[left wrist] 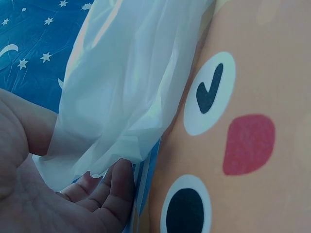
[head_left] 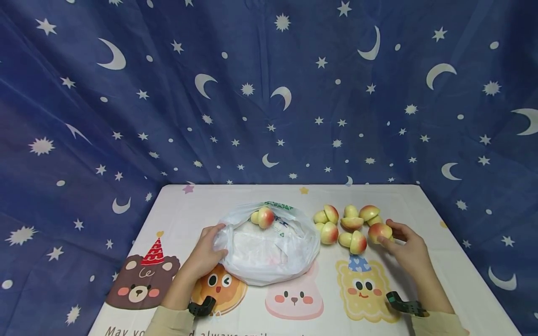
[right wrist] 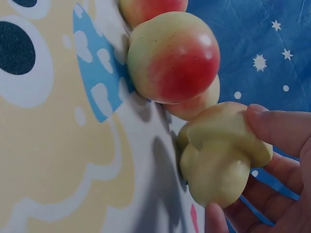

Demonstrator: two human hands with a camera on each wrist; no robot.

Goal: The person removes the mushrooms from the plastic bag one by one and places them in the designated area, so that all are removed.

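Note:
A white plastic bag [head_left: 260, 275] lies open in the middle of the table, one toy mushroom [head_left: 265, 218] with a red and yellow cap inside near its far rim. My left hand [head_left: 206, 252] holds the bag's left edge; in the left wrist view the thin film [left wrist: 126, 87] runs between thumb and fingers. To the right of the bag, my right hand [head_left: 409, 249] grips another toy mushroom [right wrist: 223, 155] by cap and stem, pale underside toward the right wrist camera. That mushroom appears slightly above the table, beside a group of several similar mushrooms [head_left: 358, 242].
A white tablecloth [head_left: 445, 280] with cartoon prints covers the table. Blue curtains [head_left: 269, 140] with stars and moons hang behind and at both sides. Dark wrist devices [head_left: 405, 305] sit on both forearms.

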